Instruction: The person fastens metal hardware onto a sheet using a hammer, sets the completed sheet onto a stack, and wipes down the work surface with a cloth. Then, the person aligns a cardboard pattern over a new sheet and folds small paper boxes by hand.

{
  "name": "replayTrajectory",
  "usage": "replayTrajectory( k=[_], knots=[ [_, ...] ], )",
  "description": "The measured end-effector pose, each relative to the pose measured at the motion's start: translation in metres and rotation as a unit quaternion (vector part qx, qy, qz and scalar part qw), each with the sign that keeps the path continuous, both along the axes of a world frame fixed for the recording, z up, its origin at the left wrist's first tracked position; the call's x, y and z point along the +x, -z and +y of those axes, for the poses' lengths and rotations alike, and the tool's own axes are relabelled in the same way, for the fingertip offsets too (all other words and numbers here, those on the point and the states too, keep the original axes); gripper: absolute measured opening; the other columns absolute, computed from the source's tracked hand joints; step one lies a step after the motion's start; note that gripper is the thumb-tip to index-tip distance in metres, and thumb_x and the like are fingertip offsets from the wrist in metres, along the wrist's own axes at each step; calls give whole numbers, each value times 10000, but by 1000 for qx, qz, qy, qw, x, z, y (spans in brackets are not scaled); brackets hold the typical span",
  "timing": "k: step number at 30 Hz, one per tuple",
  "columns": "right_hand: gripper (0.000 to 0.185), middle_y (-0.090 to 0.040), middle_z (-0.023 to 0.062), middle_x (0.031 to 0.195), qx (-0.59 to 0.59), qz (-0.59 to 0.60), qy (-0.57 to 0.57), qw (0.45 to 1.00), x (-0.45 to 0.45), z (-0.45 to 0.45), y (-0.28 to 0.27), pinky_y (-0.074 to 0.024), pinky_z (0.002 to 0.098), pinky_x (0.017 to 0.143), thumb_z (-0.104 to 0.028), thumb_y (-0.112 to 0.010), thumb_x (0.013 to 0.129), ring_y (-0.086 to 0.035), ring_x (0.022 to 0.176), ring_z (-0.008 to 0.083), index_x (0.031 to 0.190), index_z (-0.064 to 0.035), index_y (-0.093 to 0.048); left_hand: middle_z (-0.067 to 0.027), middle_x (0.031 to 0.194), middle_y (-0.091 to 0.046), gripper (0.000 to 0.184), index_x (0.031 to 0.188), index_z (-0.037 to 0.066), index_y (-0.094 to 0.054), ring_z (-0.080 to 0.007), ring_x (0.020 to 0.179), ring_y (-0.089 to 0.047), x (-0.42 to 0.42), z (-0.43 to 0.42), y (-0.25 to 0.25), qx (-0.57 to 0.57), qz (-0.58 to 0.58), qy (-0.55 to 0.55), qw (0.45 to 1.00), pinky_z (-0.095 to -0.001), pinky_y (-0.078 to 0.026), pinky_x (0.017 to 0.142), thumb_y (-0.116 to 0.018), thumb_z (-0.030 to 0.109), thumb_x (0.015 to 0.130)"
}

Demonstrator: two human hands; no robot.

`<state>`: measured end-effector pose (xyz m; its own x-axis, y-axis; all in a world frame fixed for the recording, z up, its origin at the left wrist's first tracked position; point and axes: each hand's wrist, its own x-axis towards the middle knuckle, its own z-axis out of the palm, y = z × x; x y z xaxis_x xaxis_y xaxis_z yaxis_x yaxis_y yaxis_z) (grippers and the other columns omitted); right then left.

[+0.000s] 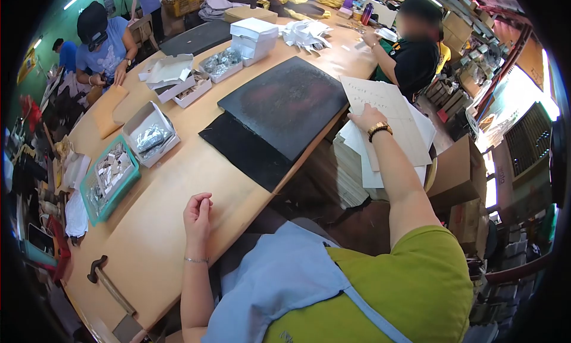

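Note:
My right hand (pixel 367 118) reaches out to the right, its fingers gripping the left edge of a pale card sheet (pixel 392 114) with handwriting on it. The card lies over a thick stack of white sheets (pixel 351 170) beside the table. My left hand (pixel 198 215) rests at the table's near edge, fingers curled in, with nothing visible in them. Ahead of it on the table are a dark, worn slab (pixel 285 102) and a black flat sheet (pixel 247 149) partly under the slab.
A hammer (pixel 113 286) lies at the near left. A teal tray (pixel 132 179) of small pieces, white boxes (pixel 151 135) and a tan envelope (pixel 110 111) are farther along the table (pixel 178 170). Co-workers sit at the far left and right. Cardboard boxes (pixel 458 170) stand right.

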<state>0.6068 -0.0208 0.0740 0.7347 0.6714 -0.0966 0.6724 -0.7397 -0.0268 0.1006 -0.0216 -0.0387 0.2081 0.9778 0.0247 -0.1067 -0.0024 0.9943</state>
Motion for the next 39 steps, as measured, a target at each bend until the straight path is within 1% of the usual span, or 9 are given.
replayTrajectory(
  k=[6, 10, 13, 17, 19, 24, 28, 32, 39],
  knots=[
    [510, -627, 192, 1189, -2, -80, 24, 996, 44, 61, 28, -470, 425, 950, -429, -574, 818, -608, 1100, 337, 1126, -30, -653, 17, 840, -571, 131, 1031, 18, -626, -43, 777, -507, 3, -3, -1, 4, 43, -4, 999, -175, -416, 703, -525, 68, 964],
    [325, -685, 150, 1061, -2, -132, -88, 987, 40, 84, -8, -519, 402, 874, -235, -497, 877, -656, 1014, 308, 1084, -81, -694, 11, 847, -581, 125, 1018, 19, -627, -51, 776, -513, 2, -3, -4, 11, 72, -25, 997, -184, -422, 710, -527, 72, 963],
    [282, -684, 197, 959, 150, -169, -119, 967, -7, 80, -71, -552, 436, 729, -154, -457, 890, -682, 886, 318, 1062, -41, -649, 7, 866, -588, 123, 1044, 23, -617, -55, 782, -519, 1, -4, -3, -18, 55, -42, 997, -190, -433, 712, -542, 62, 955],
    [317, -669, 190, 911, 304, -193, -399, 844, -96, 40, -107, -559, 388, 622, -78, -430, 890, -680, 807, 310, 1183, -9, -528, -21, 941, -589, 267, 1162, 35, -550, -83, 786, -541, 0, 4, -16, -103, -38, -29, 994, -215, -467, 694, -498, 230, 987],
    [383, -626, 176, 1115, 297, -256, -518, 760, -131, 19, -91, -559, 373, 702, -77, -474, 859, -643, 954, 267, 1234, -10, -517, -63, 1028, -600, 428, 1257, 45, -496, -117, 827, -583, -1, 15, -22, -185, -94, -40, 977, -238, -503, 705, -446, 384, 1002],
    [456, -474, 141, 1384, 138, -12, -691, 710, -161, -12, 21, -405, 471, 995, -153, -510, 876, -466, 1276, 270, 1321, -57, -474, -164, 1304, -524, 688, 1423, 73, -328, -244, 1085, -605, 5, 16, -43, -232, -286, 54, 928, -386, -566, 815, -296, 590, 970],
    [687, -411, 142, 1446, 62, 29, -551, 832, -131, -26, -3, -308, 584, 1042, -394, -697, 787, -369, 1358, 278, 1370, -141, -436, -123, 1259, -557, 464, 1400, 68, -320, -219, 1038, -630, 2, 11, -18, -250, -177, -3, 952, -380, -582, 776, -420, 277, 998],
    [732, -316, 144, 1510, 40, -105, -172, 979, -55, -39, 1, -208, 627, 1093, -573, -569, 846, -263, 1414, 309, 1421, -159, -383, -100, 1216, -581, 450, 1383, 65, -338, -181, 987, -645, 2, 3, -21, -195, -116, 0, 974, -337, -581, 754, -481, 80, 957],
    [864, -157, 69, 1585, 12, -19, -3, 1000, 50, -73, 43, -185, 666, 1076, -752, -364, 845, -138, 1459, 275, 1511, -223, -211, -80, 1205, -584, 483, 1397, 66, -348, -148, 1053, -603, -2, -5, -17, -152, -143, -28, 978, -296, -523, 863, -504, 40, 941]
  ],
)
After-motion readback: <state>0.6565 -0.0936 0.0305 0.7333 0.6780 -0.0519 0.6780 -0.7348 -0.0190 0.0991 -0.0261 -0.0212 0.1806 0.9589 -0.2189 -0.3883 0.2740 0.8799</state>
